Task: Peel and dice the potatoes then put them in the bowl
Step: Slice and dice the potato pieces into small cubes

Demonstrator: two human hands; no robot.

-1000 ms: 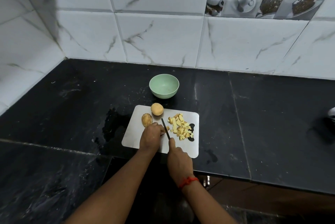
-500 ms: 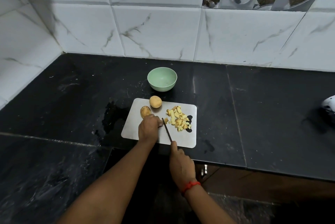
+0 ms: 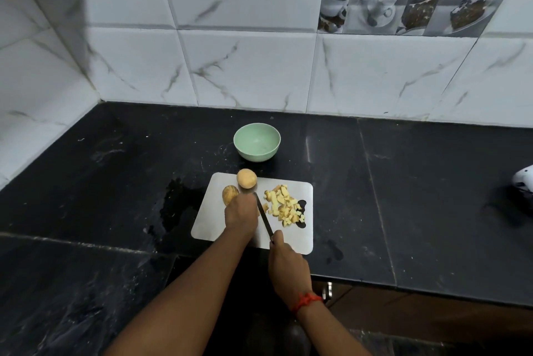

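A steel cutting board [image 3: 207, 225] lies on the black counter. My left hand [image 3: 241, 215] is curled down on the board over a potato piece that it hides. My right hand [image 3: 285, 262] grips the handle of a dark knife [image 3: 264, 217], whose blade lies just right of my left hand. A heap of diced potato [image 3: 284, 208] sits on the right half of the board. Two whole potatoes stand at the board's far left: a round one [image 3: 247, 178] and a browner one [image 3: 230, 194]. The green bowl [image 3: 256, 141] behind the board looks empty.
A wet patch [image 3: 176, 205] darkens the counter left of the board. White tiled walls meet in a corner at the back left. A white object [image 3: 523, 182] shows at the right edge. The counter's front edge runs just below the board.
The camera has tilted, shifting the scene in the frame. My right hand has drawn back slightly toward me along the board with the knife. My left hand stays on the board.
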